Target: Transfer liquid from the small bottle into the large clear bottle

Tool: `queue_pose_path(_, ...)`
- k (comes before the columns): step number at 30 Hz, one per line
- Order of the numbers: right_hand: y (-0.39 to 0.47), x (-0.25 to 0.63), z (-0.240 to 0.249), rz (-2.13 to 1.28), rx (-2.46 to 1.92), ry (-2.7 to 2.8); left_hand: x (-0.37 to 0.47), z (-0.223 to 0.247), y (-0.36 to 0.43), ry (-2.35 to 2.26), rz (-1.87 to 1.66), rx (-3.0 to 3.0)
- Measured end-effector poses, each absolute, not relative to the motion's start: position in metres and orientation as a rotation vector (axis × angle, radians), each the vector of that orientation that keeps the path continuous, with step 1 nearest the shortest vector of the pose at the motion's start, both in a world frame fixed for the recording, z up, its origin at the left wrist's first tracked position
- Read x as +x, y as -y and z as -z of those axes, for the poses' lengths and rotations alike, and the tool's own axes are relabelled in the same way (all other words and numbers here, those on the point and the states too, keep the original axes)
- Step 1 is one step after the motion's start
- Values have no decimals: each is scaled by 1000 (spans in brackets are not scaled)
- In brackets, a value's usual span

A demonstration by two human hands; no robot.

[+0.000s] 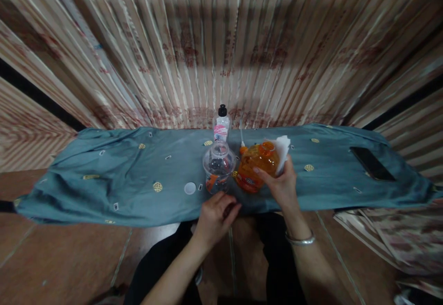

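Note:
My right hand (282, 182) grips an orange bottle (258, 164) by its right side. This bottle has no cap on its neck, holds amber liquid and leans a little. A crumpled white tissue (284, 150) shows between the bottle and my fingers. Just behind it is an orange pump head (243, 148) with a pale tube. My left hand (218, 212) is at the table's front edge, its fingers loosely curled, thumb apart, nothing visible in them. Right before it stands a clear, wide-bodied plastic container (218, 164) with an uncapped neck and an orange label.
Behind the container stands a clear bottle (222, 125) with a black cap and pink label. A white round lid (190, 188) lies left of the container. A dark phone (372, 163) rests on the right of the green cloth-covered table (131, 199). Curtains hang behind.

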State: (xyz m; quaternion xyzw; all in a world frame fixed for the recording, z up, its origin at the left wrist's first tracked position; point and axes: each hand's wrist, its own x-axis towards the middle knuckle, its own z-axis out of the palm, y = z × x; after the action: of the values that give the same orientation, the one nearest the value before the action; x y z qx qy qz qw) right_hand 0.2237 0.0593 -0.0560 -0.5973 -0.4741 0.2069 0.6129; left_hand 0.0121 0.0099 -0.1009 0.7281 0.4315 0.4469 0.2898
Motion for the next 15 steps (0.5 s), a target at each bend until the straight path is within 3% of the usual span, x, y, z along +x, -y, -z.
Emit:
queue_pose_path(6,-58,222,56,-556,-1364,1087,-15,100,-50,-1547,-1519,1620)
queue_pose_path(10,-64,219,53,-551,-1354,1040,9,114,-70,-1463,-1330,1409)
queue_pose_path(15,-77,216,45,-577,-1342,1000,7,117,-81,-1522,-1377,1361)
